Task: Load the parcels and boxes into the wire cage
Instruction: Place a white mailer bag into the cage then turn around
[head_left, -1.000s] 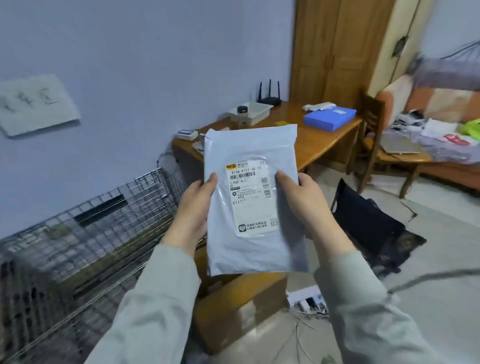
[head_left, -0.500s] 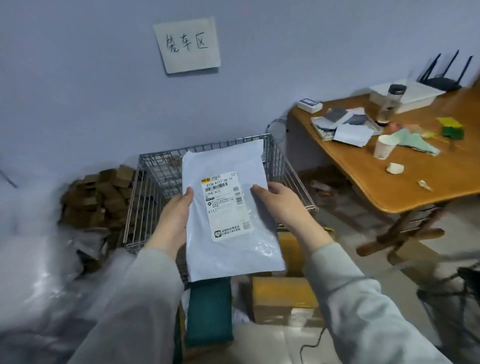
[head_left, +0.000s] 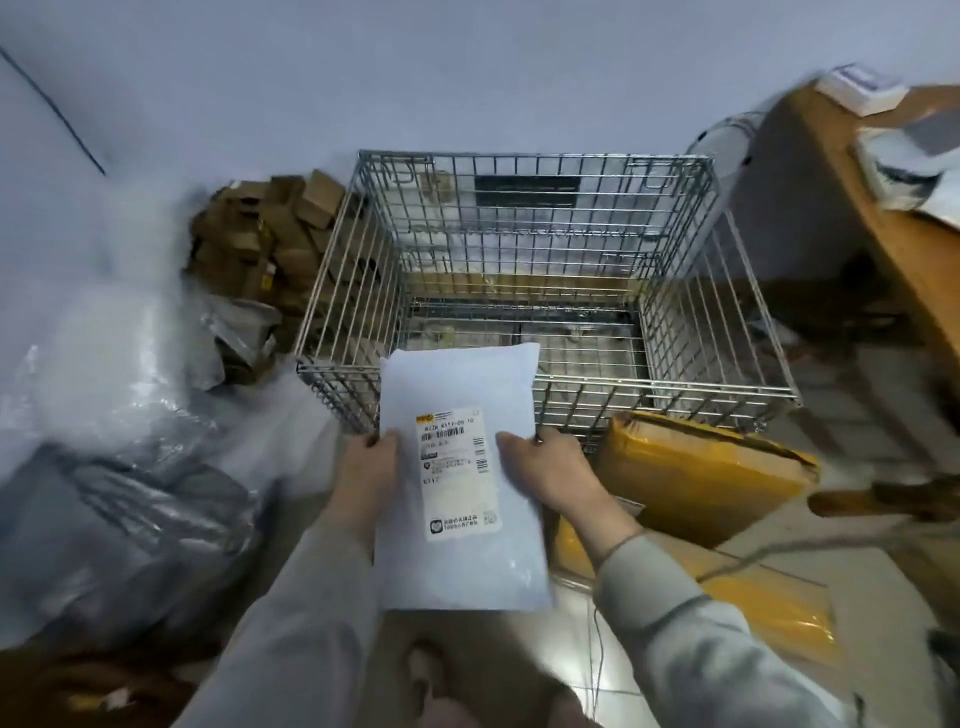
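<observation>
Wall: pale blue-grey plaster fills the back of the view, and the wire cage stands right up against it on the floor.
Wire cage: open at the top, no parcel visible on its mesh floor.
Parcel: a white poly mailer with a printed shipping label facing up, held in front of the cage, its far edge reaching over the near rim.
Left hand: the left hand grips the mailer's left edge, thumb on top beside the label.
Right hand: the right hand grips the right edge, thumb on the face, fingers curled underneath.
Boxes: a yellow-taped carton sits just beside the cage's near right corner, with another yellow-taped carton lower right.
Left side: grey plastic bags heaped on the floor, and small brown boxes piled against the wall next to the cage.
Right side: a wooden table edge, blurred, with papers on it.
</observation>
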